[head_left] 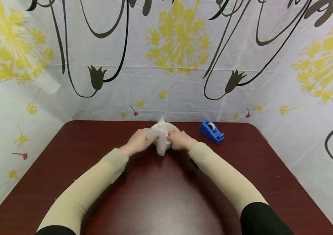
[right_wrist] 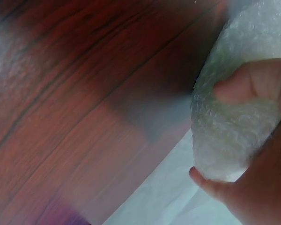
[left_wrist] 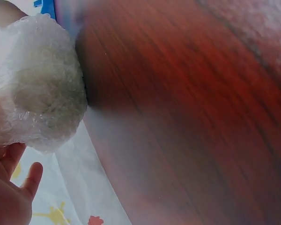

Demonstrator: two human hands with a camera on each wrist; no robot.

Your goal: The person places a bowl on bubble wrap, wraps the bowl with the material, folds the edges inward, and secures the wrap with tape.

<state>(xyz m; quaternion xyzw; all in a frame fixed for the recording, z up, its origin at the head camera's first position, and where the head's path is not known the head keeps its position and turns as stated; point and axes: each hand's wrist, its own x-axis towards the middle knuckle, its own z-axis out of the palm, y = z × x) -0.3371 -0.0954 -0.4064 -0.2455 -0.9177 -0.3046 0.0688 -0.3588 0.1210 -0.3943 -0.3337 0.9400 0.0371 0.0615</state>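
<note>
At the far side of the table lies a rounded bundle of bubble wrap [head_left: 169, 127], pale and translucent. What it encloses cannot be made out, though a yellowish-green tint shows through in the left wrist view. My left hand [head_left: 139, 141] grips the wrap from the left, where a loose flap [head_left: 161, 143] stands up and hangs over the front. From the right, my right hand [head_left: 182, 140] holds the bundle. Its thumb [right_wrist: 236, 86] presses on the bubble wrap [right_wrist: 220, 140] in the right wrist view, with the other fingers around the far side.
A blue tape dispenser [head_left: 212, 132] with a roll in it stands to the right of the bundle. The dark red-brown table [head_left: 157, 195] has rounded back corners. Behind it hangs a white sheet [head_left: 166, 94] with yellow and dark floral prints.
</note>
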